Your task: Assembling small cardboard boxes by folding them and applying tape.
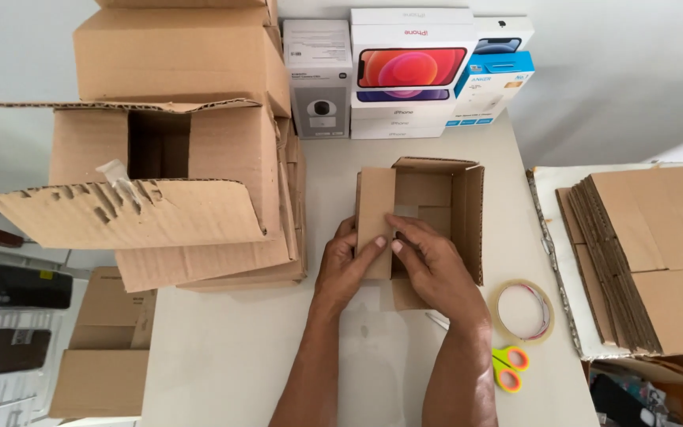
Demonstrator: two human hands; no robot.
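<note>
Now both hands are at a small cardboard box (436,205) that stands in the middle of the white table (231,348), with its open side turned toward the person. Its flaps are open, and inside only bare cardboard walls can be seen; no object lies in it. The left hand (347,265) holds the left flap: the thumb lies on the front of the flap and the other fingers are curled behind it, so the flap is pinched between them. The right hand (435,265) rests flat on the lower part of the box, with the fingers pressed together and pointing to the left flap; it grips nothing, it only presses on the cardboard.

On the left, a large cardboard carton (160,150) lies on its side on top of flattened cardboard, with torn flaps hanging open. Its inside is dark and I cannot tell what it holds. Another closed carton (175,47) stands behind it. At the far edge of the table stand several white product boxes (405,71), all closed, close together.

Just beside the right forearm lies a roll of clear tape (522,310), and near it a pair of scissors with orange and green handles (506,368). Further right, well apart from the hands, a stack of flat folded cartons (642,253) lies on a separate surface.
</note>
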